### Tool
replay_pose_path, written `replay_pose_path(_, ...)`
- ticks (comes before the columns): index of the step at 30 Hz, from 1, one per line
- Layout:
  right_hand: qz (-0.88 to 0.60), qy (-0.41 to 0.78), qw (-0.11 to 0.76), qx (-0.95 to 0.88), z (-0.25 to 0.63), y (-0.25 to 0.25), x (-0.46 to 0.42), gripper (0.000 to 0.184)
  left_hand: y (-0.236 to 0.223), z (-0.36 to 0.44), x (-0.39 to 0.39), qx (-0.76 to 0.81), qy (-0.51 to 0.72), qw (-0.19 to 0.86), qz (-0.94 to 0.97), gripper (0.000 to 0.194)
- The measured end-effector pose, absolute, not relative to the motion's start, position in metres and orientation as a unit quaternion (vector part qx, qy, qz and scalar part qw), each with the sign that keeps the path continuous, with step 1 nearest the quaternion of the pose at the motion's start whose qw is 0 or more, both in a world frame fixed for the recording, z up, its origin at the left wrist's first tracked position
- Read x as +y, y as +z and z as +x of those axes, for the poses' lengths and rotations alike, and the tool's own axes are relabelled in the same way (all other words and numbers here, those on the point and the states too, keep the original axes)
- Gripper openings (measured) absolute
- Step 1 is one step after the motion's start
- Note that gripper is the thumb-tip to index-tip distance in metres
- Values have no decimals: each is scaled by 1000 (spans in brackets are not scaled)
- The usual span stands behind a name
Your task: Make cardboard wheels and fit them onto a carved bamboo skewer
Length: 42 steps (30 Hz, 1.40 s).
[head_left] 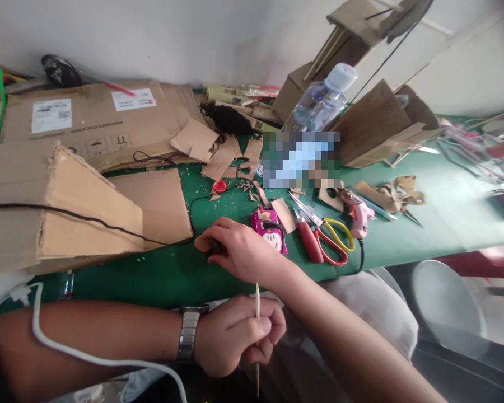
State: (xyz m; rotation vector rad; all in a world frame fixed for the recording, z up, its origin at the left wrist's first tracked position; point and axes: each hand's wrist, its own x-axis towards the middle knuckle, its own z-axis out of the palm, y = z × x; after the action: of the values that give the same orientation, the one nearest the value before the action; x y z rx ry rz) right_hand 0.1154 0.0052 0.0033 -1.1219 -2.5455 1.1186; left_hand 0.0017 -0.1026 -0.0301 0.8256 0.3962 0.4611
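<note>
My left hand [241, 333], below a metal-band watch [188, 333] on the wrist, is closed around a thin pointed wooden stick [257, 327] held upright in front of the table edge. Across it reaches my right hand [235, 246], low over the green tabletop. Its fingers curl inward around a dark brown patch, and what they hold, if anything, is hidden. Close to these fingertips lies a black cord [178, 243], running left over a cardboard piece with a slanted edge [88, 210]. A magenta box-shaped item [271, 229] sits just right of the right hand.
Scissors with red and yellow handles [336, 240], a red-handled tool [311, 240] and a pink glue gun [359, 215] lie to the right. Behind stand a plastic bottle [315, 106] and a cardboard structure [373, 123]. Cardboard scraps [222, 159] litter the green table [403, 240]. A white cable [109, 361] crosses my left forearm.
</note>
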Motion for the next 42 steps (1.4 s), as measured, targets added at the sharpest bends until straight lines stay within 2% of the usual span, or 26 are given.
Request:
replay_pose_path(7, -402, 350, 55, -844, 115, -1, 3, 28, -26, 2, -99, 192, 210, 871, 400, 29)
replay_pose_path(12, -429, 345, 64, -832, 116, 7, 5, 38, -30, 3, -102, 192, 231, 870, 391, 40)
replay_pose_path(16, -457, 390, 128, -789, 133, 26, 4, 34, -31, 3, -106, 216, 271, 838, 422, 61)
replay_pose_path(18, -455, 426, 182, -760, 147, 37, 1, 31, -30, 4, -107, 230, 290, 820, 436, 65)
replay_pose_path(22, -464, 527, 271, -659, 171, 51, -11, 30, -27, 6, -106, 241, 310, 819, 418, 63)
replay_pose_path(25, -470, 569, 294, -608, 178, 55, -20, 27, -26, 7, -104, 242, 313, 835, 382, 63)
replay_pose_path(28, -445, 621, 290, -576, 179, 54, -26, 36, -26, 7, -101, 226, 300, 859, 347, 65)
replay_pose_path(34, -444, 655, 295, -535, 175, 40, -35, 22, -29, 6, -100, 183, 307, 869, 341, 55)
replay_pose_path(42, -419, 703, 283, -501, 167, 25, -43, 29, -33, 4, -99, 127, 312, 897, 285, 50)
